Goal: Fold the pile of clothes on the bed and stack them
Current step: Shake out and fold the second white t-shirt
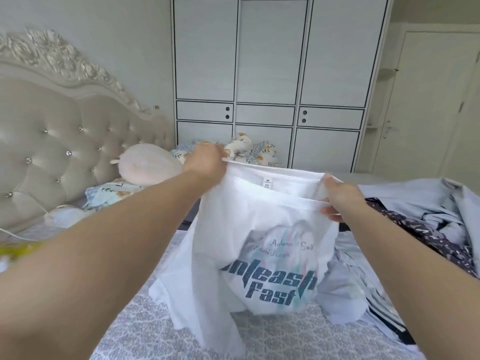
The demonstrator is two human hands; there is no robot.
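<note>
Above the grey patterned bed [145, 331]: white printed T-shirt [262, 245] held up by its neckline, left hand [206, 162] and right hand [340, 198] both pinching the collar; clothes pile [426, 229] just right.

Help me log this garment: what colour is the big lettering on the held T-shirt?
Dark teal-blue lettering on the white T-shirt, head view.

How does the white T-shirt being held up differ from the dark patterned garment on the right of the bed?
The white T-shirt is plain white with a large printed slogan; the dark garment carries a small all-over pattern. The T-shirt hangs lifted by its neck, gripped by the left hand and right hand; the dark garment lies crumpled in the pile, touched by neither. Both are still unfolded.
</note>
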